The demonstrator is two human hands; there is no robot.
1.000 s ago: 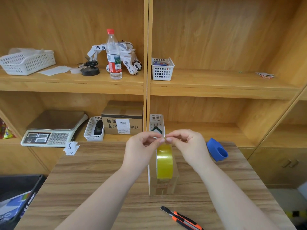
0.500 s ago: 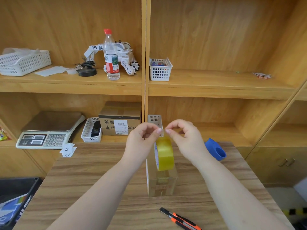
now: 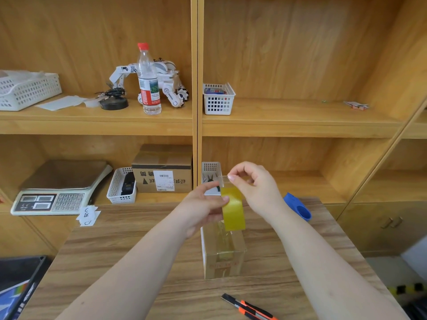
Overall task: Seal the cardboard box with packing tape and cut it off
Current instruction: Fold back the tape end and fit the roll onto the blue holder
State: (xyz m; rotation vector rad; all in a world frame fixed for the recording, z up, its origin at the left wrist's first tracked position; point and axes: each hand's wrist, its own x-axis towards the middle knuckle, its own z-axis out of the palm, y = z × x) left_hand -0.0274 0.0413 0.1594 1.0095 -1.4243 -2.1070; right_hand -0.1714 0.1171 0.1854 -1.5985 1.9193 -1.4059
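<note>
A small cardboard box point(image 3: 223, 257) stands on the wooden table point(image 3: 129, 262) in front of me. Above its far end my left hand point(image 3: 203, 205) grips a yellowish roll of packing tape point(image 3: 233, 210), held upright on edge. My right hand point(image 3: 253, 185) pinches the clear loose end of the tape between thumb and forefinger, lifted a little above the roll. An orange and black utility knife point(image 3: 248, 308) lies on the table near the front edge, right of the box.
A blue object point(image 3: 298, 207) lies at the table's far right. Behind are wooden shelves with a weighing scale point(image 3: 57, 188), white baskets point(image 3: 122, 185), a larger cardboard box point(image 3: 164, 169), a water bottle point(image 3: 149, 82) and a toy robot point(image 3: 161, 75). Paper notes point(image 3: 89, 215) hang at the table's far left.
My right hand has pulled the tape end up and away from the roll, so a short clear strip now shows. My left hand has shifted lower onto the roll's side.
</note>
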